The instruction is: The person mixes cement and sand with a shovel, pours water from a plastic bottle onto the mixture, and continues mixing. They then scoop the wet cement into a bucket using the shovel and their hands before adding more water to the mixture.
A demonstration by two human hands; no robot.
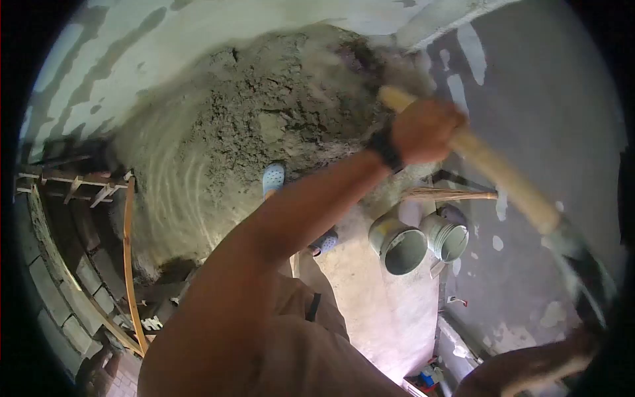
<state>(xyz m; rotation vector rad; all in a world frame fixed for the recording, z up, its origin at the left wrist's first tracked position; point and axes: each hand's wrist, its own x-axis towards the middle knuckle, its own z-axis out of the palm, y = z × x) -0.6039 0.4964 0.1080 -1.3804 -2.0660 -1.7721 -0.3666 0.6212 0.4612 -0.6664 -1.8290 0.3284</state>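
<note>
My left hand [430, 129], with a dark watch on its wrist, is closed round the wooden shaft of a shovel [506, 172]. The shaft slants from the upper middle to the lower right, where it meets a metal handle end [585, 274]. At that end my right hand [585, 336] is wrapped on the grip, partly lost in shadow at the view's edge. Motion blurs the shaft's far end, and I cannot make out the blade. Beyond it lies a large heap of wet grey mortar mix [264, 119], spread on the floor against the wall.
Two buckets [403, 251] [453, 241] stand right of my feet, below a bundle of thin sticks [450, 194]. My blue clog [273, 177] is at the mix's edge. Wooden boards [129, 264] and blocks [49, 284] lie left. A patched grey wall [536, 119] rises right.
</note>
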